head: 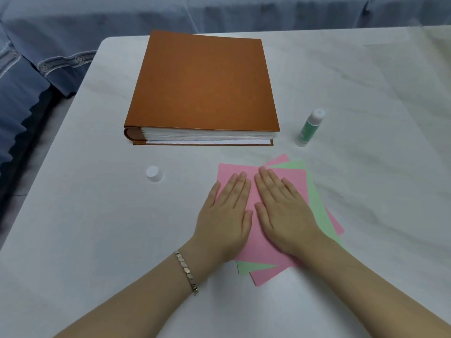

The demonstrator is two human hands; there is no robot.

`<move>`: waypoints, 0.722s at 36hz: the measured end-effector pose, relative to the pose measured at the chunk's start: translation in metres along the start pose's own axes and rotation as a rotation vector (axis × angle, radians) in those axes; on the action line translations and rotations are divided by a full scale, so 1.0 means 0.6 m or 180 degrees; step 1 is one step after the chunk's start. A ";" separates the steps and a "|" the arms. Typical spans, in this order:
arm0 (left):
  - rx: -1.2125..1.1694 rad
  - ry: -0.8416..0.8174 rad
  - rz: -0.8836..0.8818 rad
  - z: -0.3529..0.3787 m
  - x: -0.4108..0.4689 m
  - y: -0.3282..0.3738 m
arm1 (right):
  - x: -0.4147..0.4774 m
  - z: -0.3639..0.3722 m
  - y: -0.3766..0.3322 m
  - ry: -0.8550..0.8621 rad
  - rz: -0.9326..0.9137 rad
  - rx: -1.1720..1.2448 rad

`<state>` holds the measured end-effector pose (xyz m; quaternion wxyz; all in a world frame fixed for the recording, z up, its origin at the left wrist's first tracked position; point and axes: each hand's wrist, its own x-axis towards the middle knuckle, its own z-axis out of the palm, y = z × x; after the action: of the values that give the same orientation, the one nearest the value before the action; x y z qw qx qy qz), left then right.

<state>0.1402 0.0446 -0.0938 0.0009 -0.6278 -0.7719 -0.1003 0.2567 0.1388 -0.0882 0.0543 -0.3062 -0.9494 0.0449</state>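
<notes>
A small stack of coloured paper lies on the white table point(97, 215). Its top sheet is pink point(253, 191), a green sheet point(317, 206) shows under it, and another pink sheet point(266, 274) peeks out at the bottom. My left hand point(224, 215) and my right hand point(283, 211) lie flat side by side on the top pink sheet, fingers straight and pointing away from me. A thick closed album with an orange-brown cover point(202, 86) sits farther back. A green and white glue stick point(310, 128) stands right of the album, and its white cap point(154, 173) stands apart on the left.
Blue patterned fabric point(36, 69) hangs beyond the table's far and left edges. The table's left edge runs diagonally from the far corner toward me. A metal bracelet point(186, 272) is on my left wrist.
</notes>
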 end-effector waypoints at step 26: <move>-0.0129 -0.0442 0.0208 0.003 0.069 0.106 | -0.035 -0.003 0.098 0.0061 0.0344 -0.0292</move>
<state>0.1936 0.0971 -0.0807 -0.0621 -0.6580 -0.7470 -0.0720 0.3076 0.1740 -0.0946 0.0468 -0.3596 -0.9319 0.0013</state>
